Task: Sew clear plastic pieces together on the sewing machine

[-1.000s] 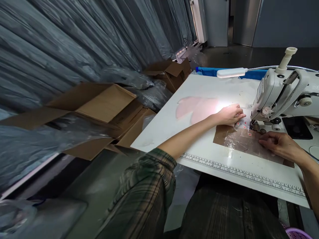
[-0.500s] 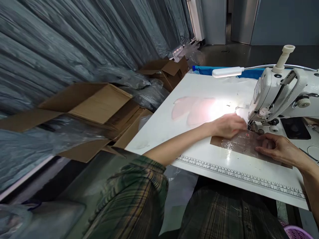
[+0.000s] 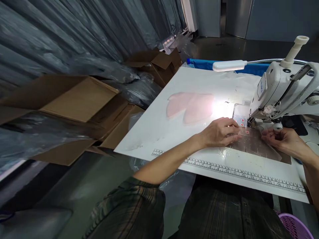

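A thin, see-through brown fabric piece (image 3: pixel 256 146) lies on the white table in front of the sewing machine (image 3: pixel 267 96), its back edge near the presser foot (image 3: pixel 251 122). Bent fingers and thumb of my left hand (image 3: pixel 219 132) close on its left end. At its back right, my right hand (image 3: pixel 286 141) pinches the fabric between thumb and fingers, just beside the needle area. Small red marks (image 3: pixel 247 132) show through the sheer fabric and on the machine's plate. The exact fingertip contact is partly hidden on both sides.
Pink cut pieces (image 3: pixel 191 106) lie on the table (image 3: pixel 149 132) to the left of the lamp-lit spot. A printed ruler (image 3: pixel 231 172) runs along the front edge. Open cardboard boxes (image 3: pixel 79 99) with plastic stand at left. A purple basket (image 3: pixel 295 225) sits low at right.
My left hand has drawn back from the needle area onto the fabric's left end. My right hand has shifted up toward the machine. The view has turned slightly.
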`<state>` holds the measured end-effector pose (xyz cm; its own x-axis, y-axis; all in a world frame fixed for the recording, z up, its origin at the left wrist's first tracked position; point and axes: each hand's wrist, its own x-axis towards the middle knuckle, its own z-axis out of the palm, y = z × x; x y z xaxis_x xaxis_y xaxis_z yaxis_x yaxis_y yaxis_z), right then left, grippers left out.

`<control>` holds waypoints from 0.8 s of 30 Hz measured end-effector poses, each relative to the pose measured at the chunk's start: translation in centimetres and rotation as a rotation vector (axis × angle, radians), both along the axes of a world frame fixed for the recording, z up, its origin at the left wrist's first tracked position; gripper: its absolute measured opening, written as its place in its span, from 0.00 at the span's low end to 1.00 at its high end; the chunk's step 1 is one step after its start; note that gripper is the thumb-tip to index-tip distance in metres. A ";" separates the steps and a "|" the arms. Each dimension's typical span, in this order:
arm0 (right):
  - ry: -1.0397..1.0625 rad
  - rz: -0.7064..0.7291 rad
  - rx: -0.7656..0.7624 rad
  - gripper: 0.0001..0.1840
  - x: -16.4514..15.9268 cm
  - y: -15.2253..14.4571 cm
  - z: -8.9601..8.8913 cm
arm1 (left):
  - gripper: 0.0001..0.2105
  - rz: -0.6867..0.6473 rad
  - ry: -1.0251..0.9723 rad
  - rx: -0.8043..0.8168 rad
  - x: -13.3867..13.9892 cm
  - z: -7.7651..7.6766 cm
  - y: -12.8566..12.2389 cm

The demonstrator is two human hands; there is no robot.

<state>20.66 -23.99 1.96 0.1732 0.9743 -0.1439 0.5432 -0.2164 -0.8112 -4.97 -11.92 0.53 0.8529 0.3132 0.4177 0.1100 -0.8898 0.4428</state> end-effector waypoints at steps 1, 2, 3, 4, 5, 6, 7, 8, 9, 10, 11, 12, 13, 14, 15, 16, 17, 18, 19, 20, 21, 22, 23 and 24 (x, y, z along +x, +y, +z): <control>0.084 -0.004 -0.035 0.31 -0.7 0.1 0.3 | 0.25 0.050 -0.028 -0.135 -0.2 0.4 -0.1; 0.160 -0.009 -0.067 0.33 -1.5 0.2 0.7 | 0.25 0.085 -0.034 -0.288 -0.4 0.8 -0.3; 0.225 -0.013 -0.094 0.34 -2.5 0.4 1.0 | 0.27 0.100 -0.022 -0.448 -0.5 1.2 -0.4; 0.274 -0.013 -0.123 0.34 -3.5 0.6 1.2 | 0.28 0.098 0.001 -0.602 -0.7 1.5 -0.4; 0.310 -0.014 -0.146 0.34 -4.6 0.9 1.4 | 0.30 0.088 0.024 -0.736 -0.8 1.7 -0.5; 0.333 -0.009 -0.167 0.34 -5.6 1.3 1.5 | 0.31 0.079 0.046 -0.846 -0.8 1.8 -0.5; 0.362 0.006 -0.173 0.34 -6.5 1.6 1.7 | 0.33 0.073 0.066 -0.925 -0.8 1.9 -0.4; 0.394 0.030 -0.162 0.34 -7.3 2.0 1.8 | 0.35 0.071 0.084 -0.970 -0.9 2.0 -0.3; 0.422 0.068 -0.148 0.35 -7.8 2.3 1.8 | 0.36 0.071 0.108 -0.991 -0.9 2.0 -0.3; 0.441 0.111 -0.129 0.37 -8.0 2.5 1.8 | 0.36 0.076 0.136 -0.991 -0.9 2.1 -0.2; 0.440 0.149 -0.111 0.38 -8.0 2.6 1.8 | 0.35 0.090 0.167 -0.969 -1.0 2.1 -0.2; 0.411 0.172 -0.088 0.38 -7.7 2.5 1.7 | 0.35 0.109 0.195 -0.930 -1.1 2.2 -0.2; 0.344 0.179 -0.063 0.37 -7.2 2.4 1.6 | 0.35 0.131 0.216 -0.880 -1.2 2.2 -0.3; 0.242 0.170 -0.032 0.35 -6.6 2.1 1.4 | 0.36 0.151 0.231 -0.828 -1.4 2.2 -0.4; 0.114 0.155 0.016 0.31 -5.9 1.7 1.1 | 0.36 0.162 0.243 -0.781 -1.5 2.2 -0.4; -0.034 0.168 0.063 0.28 -5.3 1.3 0.8 | 0.35 0.165 0.249 -0.742 -1.6 2.1 -0.5; -0.172 0.213 0.131 0.24 -4.8 0.9 0.4 | 0.33 0.163 0.247 -0.713 -1.6 1.9 -0.5; -0.299 0.288 0.203 0.23 -4.4 0.5 0.0 | 0.31 0.169 0.233 -0.690 -1.6 1.7 -0.5; -0.413 0.371 0.276 0.22 -4.2 0.2 -0.4 | 0.30 0.186 0.211 -0.668 -1.5 1.5 -0.5; -0.512 0.442 0.343 0.22 -4.0 0.1 -0.8 | 0.29 0.216 0.180 -0.648 -1.3 1.4 -0.5; -0.603 0.489 0.388 0.22 -4.0 0.0 -1.1 | 0.28 0.258 0.146 -0.629 -1.1 1.2 -0.4; -0.684 0.502 0.412 0.22 -4.0 0.1 -1.4 | 0.28 0.305 0.114 -0.619 -0.9 1.2 -0.3; -0.746 0.492 0.422 0.22 -3.9 0.3 -1.7 | 0.27 0.347 0.090 -0.620 -0.8 1.2 -0.3; -0.781 0.477 0.421 0.23 -3.8 0.6 -1.8 | 0.28 0.373 0.078 -0.633 -0.6 1.2 -0.2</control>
